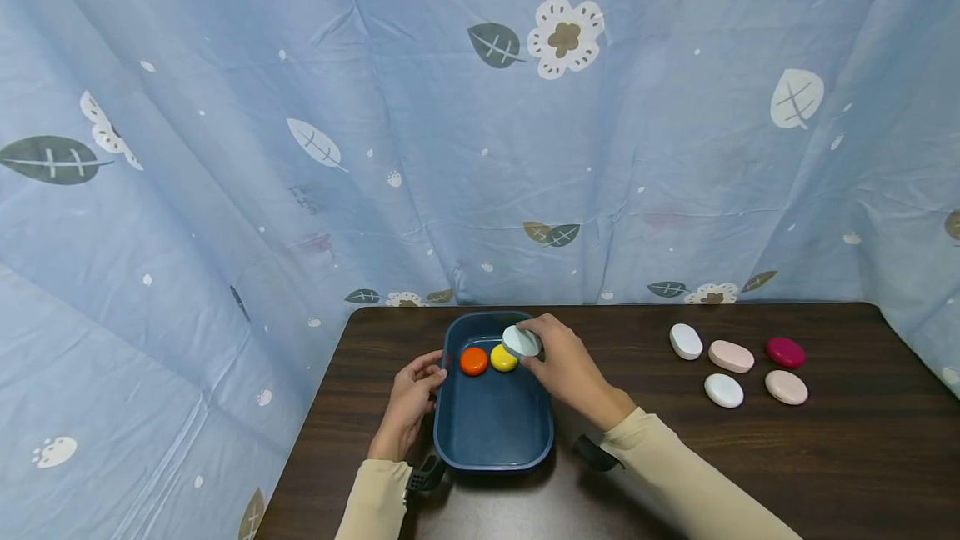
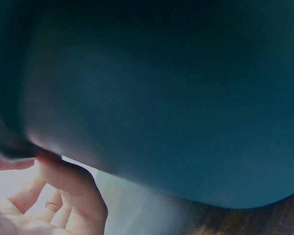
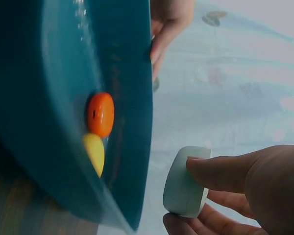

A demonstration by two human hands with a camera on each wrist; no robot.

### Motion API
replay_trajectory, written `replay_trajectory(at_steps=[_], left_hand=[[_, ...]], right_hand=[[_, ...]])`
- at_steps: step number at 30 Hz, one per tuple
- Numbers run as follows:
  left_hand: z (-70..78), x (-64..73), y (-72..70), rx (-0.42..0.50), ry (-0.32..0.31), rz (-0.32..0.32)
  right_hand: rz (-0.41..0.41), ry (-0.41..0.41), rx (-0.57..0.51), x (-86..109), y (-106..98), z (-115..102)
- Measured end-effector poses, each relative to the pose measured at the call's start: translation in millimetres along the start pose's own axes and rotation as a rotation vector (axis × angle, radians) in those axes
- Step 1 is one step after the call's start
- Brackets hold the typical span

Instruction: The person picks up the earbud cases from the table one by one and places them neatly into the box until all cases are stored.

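A deep blue tray (image 1: 495, 432) stands on the table with an orange soap bar (image 1: 473, 361) and a yellow soap bar (image 1: 503, 358) side by side inside it. My right hand (image 1: 567, 365) pinches a pale mint soap bar (image 3: 183, 186) between thumb and fingers, tilted over the tray's far right part. In the head view that pale bar partly covers the yellow one. At the tray's left side, my left hand (image 1: 411, 398) holds the rim between thumb and fingers. The left wrist view is mostly filled by the tray's wall (image 2: 161, 122), with the thumb and curled fingers below it.
On the right of the dark wooden table (image 1: 630, 473) lie several more soap bars: white ones (image 1: 686, 342), pale pink ones (image 1: 731, 357) and a magenta one (image 1: 785, 352). A blue patterned curtain (image 1: 450, 148) hangs behind the table and along its left side.
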State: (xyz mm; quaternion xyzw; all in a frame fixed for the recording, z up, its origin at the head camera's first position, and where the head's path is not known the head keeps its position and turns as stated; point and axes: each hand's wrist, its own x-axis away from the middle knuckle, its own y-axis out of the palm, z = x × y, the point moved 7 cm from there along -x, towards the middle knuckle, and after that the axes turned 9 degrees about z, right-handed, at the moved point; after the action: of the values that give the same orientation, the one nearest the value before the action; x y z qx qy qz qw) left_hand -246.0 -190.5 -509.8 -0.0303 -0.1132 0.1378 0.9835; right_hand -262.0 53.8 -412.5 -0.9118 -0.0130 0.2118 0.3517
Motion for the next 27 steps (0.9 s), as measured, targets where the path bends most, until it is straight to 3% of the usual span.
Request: replay_trajectory(at_steps=[27], left_hand=[[0.4, -0.5, -0.5, -0.001, -0.006, -0.011]], right_hand=[[-0.290, -0.059, 0.001, -7.8, 56, -31]])
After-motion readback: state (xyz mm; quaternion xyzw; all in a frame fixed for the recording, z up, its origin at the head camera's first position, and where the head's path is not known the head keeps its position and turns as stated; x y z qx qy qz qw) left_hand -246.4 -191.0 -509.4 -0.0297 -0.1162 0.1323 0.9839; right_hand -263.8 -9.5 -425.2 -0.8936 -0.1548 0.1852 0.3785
